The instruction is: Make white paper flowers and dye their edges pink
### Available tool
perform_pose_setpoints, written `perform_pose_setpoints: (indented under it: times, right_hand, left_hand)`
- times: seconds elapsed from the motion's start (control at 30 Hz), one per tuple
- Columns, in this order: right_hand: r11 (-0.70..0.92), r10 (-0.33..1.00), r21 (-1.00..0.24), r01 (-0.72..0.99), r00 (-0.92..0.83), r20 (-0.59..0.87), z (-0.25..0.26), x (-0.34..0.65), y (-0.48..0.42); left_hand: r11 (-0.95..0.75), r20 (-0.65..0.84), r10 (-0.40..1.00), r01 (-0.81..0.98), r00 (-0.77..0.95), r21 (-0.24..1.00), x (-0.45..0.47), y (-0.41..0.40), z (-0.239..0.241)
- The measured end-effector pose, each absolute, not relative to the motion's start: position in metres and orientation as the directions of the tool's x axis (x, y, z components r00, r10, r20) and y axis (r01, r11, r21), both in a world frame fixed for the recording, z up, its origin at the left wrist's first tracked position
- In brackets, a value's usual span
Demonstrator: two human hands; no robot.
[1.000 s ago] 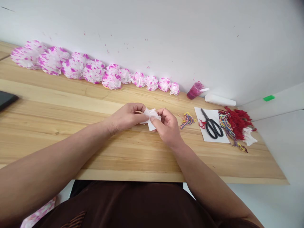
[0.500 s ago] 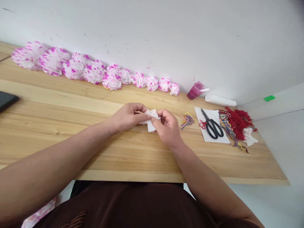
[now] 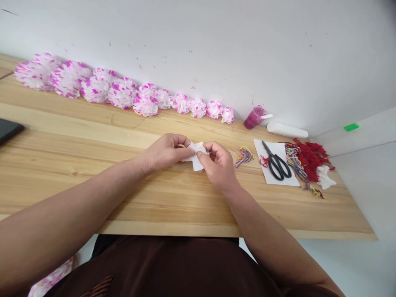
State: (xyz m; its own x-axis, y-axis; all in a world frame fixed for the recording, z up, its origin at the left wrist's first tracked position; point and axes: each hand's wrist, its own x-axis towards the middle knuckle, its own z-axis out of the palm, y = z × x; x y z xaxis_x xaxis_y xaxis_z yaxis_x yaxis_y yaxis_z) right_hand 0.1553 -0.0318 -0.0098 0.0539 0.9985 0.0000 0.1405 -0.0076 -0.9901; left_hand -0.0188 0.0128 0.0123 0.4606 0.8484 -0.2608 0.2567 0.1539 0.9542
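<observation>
We are looking down at a small piece of white paper (image 3: 199, 163), which is forming the centre of our clock face, over a wood-grained table (image 3: 185, 210); the wall (image 3: 185, 24) is standing at 12 o'clock. The left hand (image 3: 168, 152), at 9 o'clock, is pinching one side between thumb and fingers. The right hand (image 3: 220, 165), at 3 o'clock, is pressing a thumb on top, its other fingers curling behind. Both hands are sitting close together, gripping this one piece, whose pale flaps are showing between them; its underside is hiding from us.

We are judging the step in hand to be fine fingertip work on the folds. The next move is calling, we are guessing, for a light, even pinch, since the paper is looking thin enough to tear.

Farther out, a row of white-and-magenta puffs (image 3: 123, 93) is running along the wall from 10 to 1 o'clock. A magenta-stained cup (image 3: 253, 119) is leaning near 2 o'clock. Toward 3 o'clock we are finding coloured strings (image 3: 245, 156), then black-handled scissors (image 3: 272, 156) lying on a white sheet (image 3: 267, 178), then a red heap (image 3: 309, 159).
</observation>
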Motion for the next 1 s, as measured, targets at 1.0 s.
perform_pose_setpoints:
  times: [1.0]
  right_hand:
    - [-0.03, 0.997, -0.991, 0.127, 0.072, -0.021, -0.011, 0.1549, -0.0314]
  left_hand:
    - [0.082, -0.198, 0.862, 0.257, 0.467, 0.963, -0.0175, 0.0112, 0.0112]
